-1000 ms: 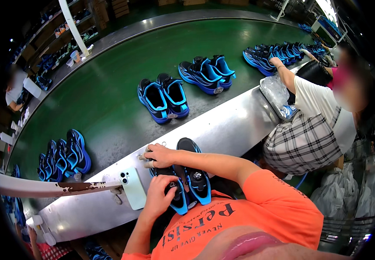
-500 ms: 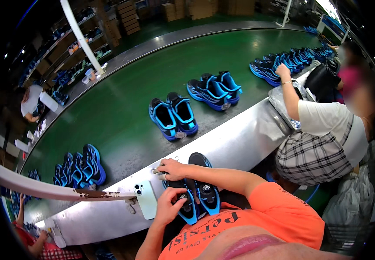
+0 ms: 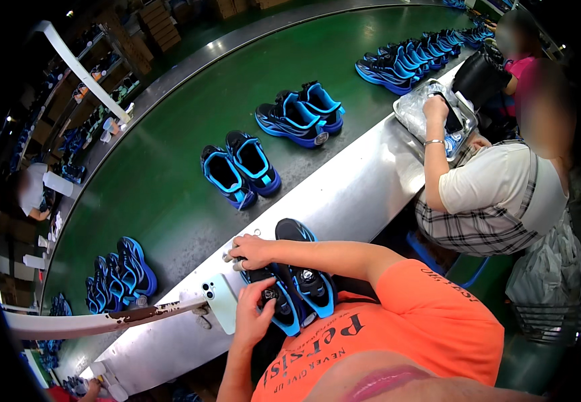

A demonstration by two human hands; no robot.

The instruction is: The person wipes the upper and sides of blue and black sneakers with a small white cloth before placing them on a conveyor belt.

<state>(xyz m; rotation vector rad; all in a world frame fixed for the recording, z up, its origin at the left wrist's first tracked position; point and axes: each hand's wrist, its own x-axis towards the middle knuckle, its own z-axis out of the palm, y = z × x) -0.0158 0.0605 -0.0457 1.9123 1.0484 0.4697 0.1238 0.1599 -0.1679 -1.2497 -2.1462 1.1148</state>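
Sneakers (image 3: 314, 285), black and blue: beside the green belt (image 3: 169, 181), lying partly on the metal ledge (image 3: 364, 194); apparently being handled midway, not yet finishing. Stretching the right forearm (image 3: 327, 252) across, bending the right hand (image 3: 253, 251) over the left shoe's front; curving the left hand (image 3: 253, 309), half open, at its tongue (image 3: 274, 300). Gripping or merely touching: cannot tell.

A pale green phone (image 3: 222, 308) lies on the metal ledge (image 3: 351, 194).

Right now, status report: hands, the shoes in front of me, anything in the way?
Left hand near left shoe opening, right hand at its toe end. Right shoe alongside. Pale green phone to the left, apparently not blocking.
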